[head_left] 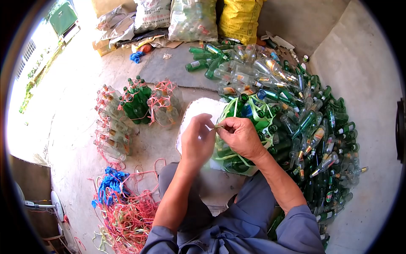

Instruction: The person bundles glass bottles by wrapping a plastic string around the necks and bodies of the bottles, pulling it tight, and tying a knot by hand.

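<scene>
My right hand pinches a piece of light green string between thumb and fingers. Touching or very close to the same string is my left hand, its fingers curled and slightly blurred, so its hold is unclear. Green bottles wound with light green string stand just beyond and beside my right hand. A white board lies beneath my hands, partly under the bottles.
Bundles of bottles tied with pink string stand at the left. A tangled string pile lies at lower left. Loose bottles heap along the right wall. Filled sacks stand at the back.
</scene>
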Demonstrator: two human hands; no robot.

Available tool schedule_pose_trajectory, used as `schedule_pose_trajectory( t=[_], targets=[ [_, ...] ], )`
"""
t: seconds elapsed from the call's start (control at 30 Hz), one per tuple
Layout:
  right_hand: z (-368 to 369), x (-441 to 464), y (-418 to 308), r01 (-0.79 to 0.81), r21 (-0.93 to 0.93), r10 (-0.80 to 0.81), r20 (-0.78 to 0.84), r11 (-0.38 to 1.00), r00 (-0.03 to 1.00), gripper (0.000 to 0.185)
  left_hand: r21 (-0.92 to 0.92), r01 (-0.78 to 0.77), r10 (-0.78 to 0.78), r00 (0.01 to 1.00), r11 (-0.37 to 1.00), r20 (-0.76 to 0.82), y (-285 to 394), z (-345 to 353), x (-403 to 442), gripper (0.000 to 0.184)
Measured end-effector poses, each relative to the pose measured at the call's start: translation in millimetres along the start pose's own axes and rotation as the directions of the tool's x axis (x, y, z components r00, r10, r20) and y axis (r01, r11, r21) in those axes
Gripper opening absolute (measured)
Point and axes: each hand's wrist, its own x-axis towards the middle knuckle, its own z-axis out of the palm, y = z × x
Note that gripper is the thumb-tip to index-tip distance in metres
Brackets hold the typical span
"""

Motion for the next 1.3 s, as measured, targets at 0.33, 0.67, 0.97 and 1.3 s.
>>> schedule_pose_trajectory(
  t=[0.33,0.67,0.97,1.3],
  targets=[
    [1,-1,-4,0.031,0.011,-0.031,-0.023,0.999,0.999,0.008,-0.037,0.051,-0.050,0.998,0.998,0.032,-3,1,2,0.039],
    [2,-1,-1,0.056,-0.049,-0.058,-0.034,0.997,0.998,0.006,0.057,0.047,-0.051,0.996,0.997,0.079,5,-4,3,0.040],
    [1,-1,-8,-0.018,0.045,0.017,0.010,0.999,1.000,0.004,-0.015,0.042,-0.040,0.992,0.999,0.116,17,-10,6,0.042],
    [1,-1,-7,-0.038,0.052,0.037,0.012,0.998,0.999,0.005,0.176,-0.168,0.154,0.984,0.970,0.091,8,-7,4,0.042]
  ],
)
